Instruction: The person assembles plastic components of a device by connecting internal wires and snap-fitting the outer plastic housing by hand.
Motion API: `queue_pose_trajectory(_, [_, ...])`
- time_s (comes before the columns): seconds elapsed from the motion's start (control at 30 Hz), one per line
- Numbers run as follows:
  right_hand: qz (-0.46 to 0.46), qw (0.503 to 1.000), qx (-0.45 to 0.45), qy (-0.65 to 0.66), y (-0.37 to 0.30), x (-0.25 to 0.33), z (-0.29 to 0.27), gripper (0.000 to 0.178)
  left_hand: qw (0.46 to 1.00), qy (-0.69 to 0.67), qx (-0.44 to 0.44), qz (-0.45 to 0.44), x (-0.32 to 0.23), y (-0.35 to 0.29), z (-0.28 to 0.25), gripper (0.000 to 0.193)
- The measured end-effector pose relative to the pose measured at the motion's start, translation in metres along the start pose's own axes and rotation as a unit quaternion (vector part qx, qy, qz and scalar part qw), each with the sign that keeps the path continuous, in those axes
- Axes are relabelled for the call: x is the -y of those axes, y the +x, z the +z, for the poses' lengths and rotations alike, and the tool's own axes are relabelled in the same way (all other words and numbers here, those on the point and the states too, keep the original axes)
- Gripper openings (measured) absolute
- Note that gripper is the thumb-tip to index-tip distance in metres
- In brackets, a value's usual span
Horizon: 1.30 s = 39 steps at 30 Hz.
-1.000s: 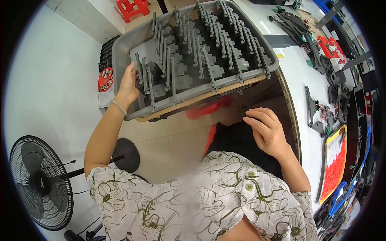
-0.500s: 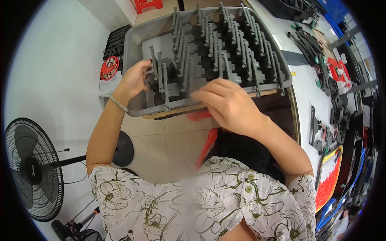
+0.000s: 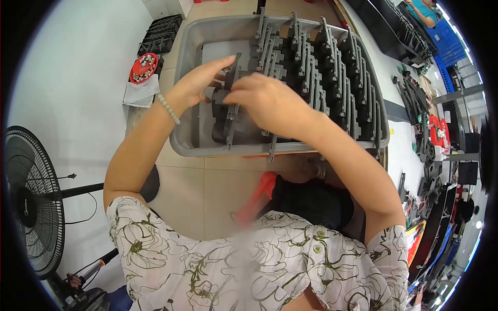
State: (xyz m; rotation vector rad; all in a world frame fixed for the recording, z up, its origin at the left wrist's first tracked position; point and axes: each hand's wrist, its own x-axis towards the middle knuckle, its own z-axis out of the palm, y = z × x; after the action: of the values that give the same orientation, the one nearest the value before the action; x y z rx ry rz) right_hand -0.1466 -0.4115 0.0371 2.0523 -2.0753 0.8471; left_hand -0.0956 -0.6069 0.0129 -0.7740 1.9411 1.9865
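Observation:
A large grey plastic tub (image 3: 181, 116) in front of me holds rows of dark grey plastic parts (image 3: 342, 83), each with a long thin upright edge. My left hand (image 3: 199, 83) reaches over the tub's left side, thumb and fingers spread beside a single dark grey plastic part (image 3: 229, 127) at the left end. From the right, my right hand (image 3: 270, 103) comes across with bent fingers closed at that same part's upper edge. The fingertips are partly hidden and slightly blurred.
A standing fan (image 3: 33, 207) is at far left. Near the wall are a red dish of small pieces (image 3: 144, 68) and stacked black trays (image 3: 160, 35). On the right, a white workbench (image 3: 402, 142) carries black parts and wires. Another person (image 3: 423, 11) is at top right.
My view has shifted, so the tub sits further right. My right hand has moved left toward my left hand, and both now meet around the leftmost part. My left thumb has spread outward.

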Motion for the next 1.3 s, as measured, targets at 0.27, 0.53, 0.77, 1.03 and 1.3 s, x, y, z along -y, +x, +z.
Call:
queue_pose_trajectory(0.27, [-0.052, 0.998, 0.046, -0.004, -0.003, 0.028, -0.005, 0.026, 0.999, 0.020, -0.007, -0.039, -0.004, 0.031, -0.008, 0.039])
queue_pose_trajectory(0.53, [-0.038, 0.991, 0.115, 0.052, 0.021, 0.014, -0.003, 0.012, 0.987, -0.079, -0.098, 0.102, 0.008, 0.021, -0.017, 0.040])
queue_pose_trajectory(0.77, [-0.039, 0.971, 0.232, 0.041, 0.040, 0.004, -0.010, 0.024, 0.964, -0.043, -0.172, 0.199, 0.008, 0.023, -0.018, 0.038])
queue_pose_trajectory(1.03, [-0.073, 0.955, 0.266, -0.106, 0.057, -0.004, 0.001, 0.017, 0.973, -0.014, -0.135, 0.186, 0.012, 0.025, -0.024, 0.027])
queue_pose_trajectory(1.3, [0.003, 0.995, 0.075, -0.070, 0.060, -0.011, 0.007, 0.020, 0.954, -0.147, -0.164, 0.205, 0.008, 0.022, -0.030, 0.020])
